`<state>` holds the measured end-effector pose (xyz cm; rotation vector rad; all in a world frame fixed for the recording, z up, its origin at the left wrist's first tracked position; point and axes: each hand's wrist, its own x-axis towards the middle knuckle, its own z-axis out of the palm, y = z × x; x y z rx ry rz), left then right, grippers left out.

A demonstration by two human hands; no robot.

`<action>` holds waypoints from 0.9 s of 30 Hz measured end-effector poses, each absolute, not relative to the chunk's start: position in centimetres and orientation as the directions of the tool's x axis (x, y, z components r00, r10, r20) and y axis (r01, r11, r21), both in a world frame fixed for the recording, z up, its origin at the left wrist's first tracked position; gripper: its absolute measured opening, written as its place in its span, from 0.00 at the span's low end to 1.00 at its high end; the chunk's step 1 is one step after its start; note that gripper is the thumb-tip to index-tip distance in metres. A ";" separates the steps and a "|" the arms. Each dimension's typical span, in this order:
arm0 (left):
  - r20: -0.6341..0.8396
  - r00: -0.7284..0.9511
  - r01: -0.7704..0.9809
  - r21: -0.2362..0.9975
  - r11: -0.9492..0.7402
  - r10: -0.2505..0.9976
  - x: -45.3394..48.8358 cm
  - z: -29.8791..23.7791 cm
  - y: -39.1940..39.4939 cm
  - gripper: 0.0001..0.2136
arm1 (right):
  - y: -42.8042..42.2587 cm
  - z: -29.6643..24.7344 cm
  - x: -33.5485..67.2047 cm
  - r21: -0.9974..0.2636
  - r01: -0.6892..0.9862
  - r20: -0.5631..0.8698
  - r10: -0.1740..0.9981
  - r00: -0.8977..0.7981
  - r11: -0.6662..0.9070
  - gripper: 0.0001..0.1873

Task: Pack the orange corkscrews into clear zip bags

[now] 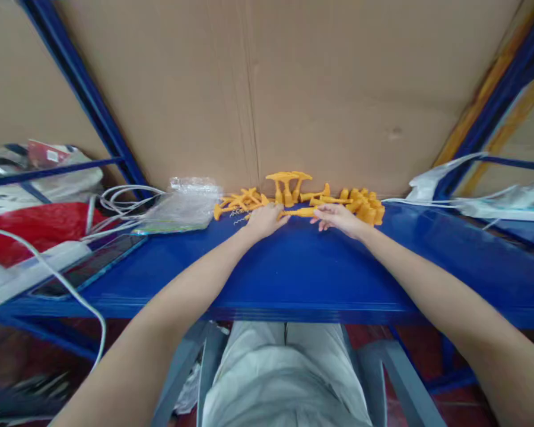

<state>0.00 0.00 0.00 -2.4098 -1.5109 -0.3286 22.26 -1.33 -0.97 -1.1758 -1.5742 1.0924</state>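
Observation:
Both my arms reach forward over a blue shelf (293, 273). Between my two hands lies a long orange plastic piece (299, 212). My left hand (264, 219) has its fingers closed on the left end of it. My right hand (336, 216) pinches its right end. Behind the hands, against a cardboard wall, lie several orange plastic parts: flat star-like ones (240, 201) at the left, upright T-shaped ones (289, 184) in the middle and a heap of short ones (362, 204) at the right.
A clear plastic bag (182, 204) lies left of the orange parts. White cables (115, 204), a phone or tablet (89, 267) and a red bag (31, 228) sit at the left. White plastic bags (471, 190) lie at the right. Blue frame posts flank the shelf.

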 end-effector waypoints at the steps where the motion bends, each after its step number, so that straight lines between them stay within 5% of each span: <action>1: 0.340 0.423 0.905 -0.106 -0.413 0.840 0.1 0.0 -0.2 0.17 | -1.3 -0.9 22.2 -0.961 0.231 0.111 0.978 -0.177 0.151 0.14; 6: 0.344 0.412 0.908 -0.083 -0.410 0.844 0.6 0.3 -1.0 0.17 | -1.3 -0.7 22.2 -0.947 0.313 0.037 0.994 -0.105 0.069 0.28; 12: 0.341 0.408 0.909 -0.066 -0.412 0.847 0.5 0.4 -0.7 0.17 | -0.8 -1.0 22.5 -0.920 0.334 0.154 0.974 -0.169 0.204 0.16; 18: 0.359 0.449 0.887 -0.074 -0.455 0.818 0.0 0.3 -0.5 0.16 | -0.4 -1.8 22.9 -0.867 0.343 0.279 0.922 -0.268 0.362 0.20; 27: 0.367 0.456 0.883 -0.073 -0.464 0.811 0.4 0.7 -1.2 0.15 | -1.7 -0.8 21.7 -0.926 0.357 0.091 0.990 -0.103 0.123 0.30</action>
